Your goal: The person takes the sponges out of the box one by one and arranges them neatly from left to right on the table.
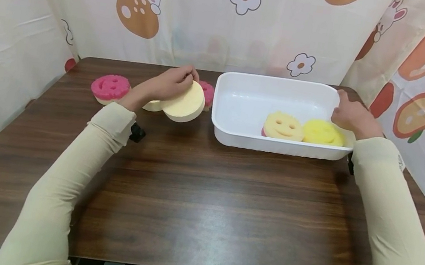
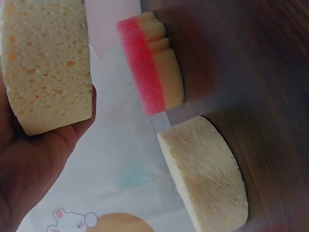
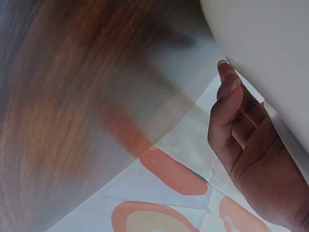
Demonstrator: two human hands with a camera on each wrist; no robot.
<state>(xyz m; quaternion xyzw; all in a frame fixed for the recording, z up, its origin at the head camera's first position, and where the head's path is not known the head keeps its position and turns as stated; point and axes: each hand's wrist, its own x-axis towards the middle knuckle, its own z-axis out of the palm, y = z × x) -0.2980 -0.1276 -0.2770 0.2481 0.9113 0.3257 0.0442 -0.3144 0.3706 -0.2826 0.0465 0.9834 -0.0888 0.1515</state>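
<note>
My left hand (image 1: 171,84) grips a pale yellow round sponge (image 1: 184,104), tilted so its flat face shows, left of a white plastic tub (image 1: 276,146). In the left wrist view the held sponge (image 2: 48,72) shows its porous edge, raised beside two others. At the tub's right side, my right hand (image 1: 354,115) holds the rim; in the right wrist view its fingers (image 3: 227,104) curl against the outer wall and the thumb is hidden. Inside the tub lie a cream smiley sponge (image 1: 283,126) with a pink underside and a bright yellow smiley sponge (image 1: 323,133).
On the wooden table (image 1: 203,195), a pink smiley sponge (image 1: 110,88) lies left of my left wrist. Another pink sponge (image 1: 207,94) and a cream sponge (image 1: 153,105) are partly hidden around the held one. A printed curtain (image 1: 196,20) hangs behind and along both sides.
</note>
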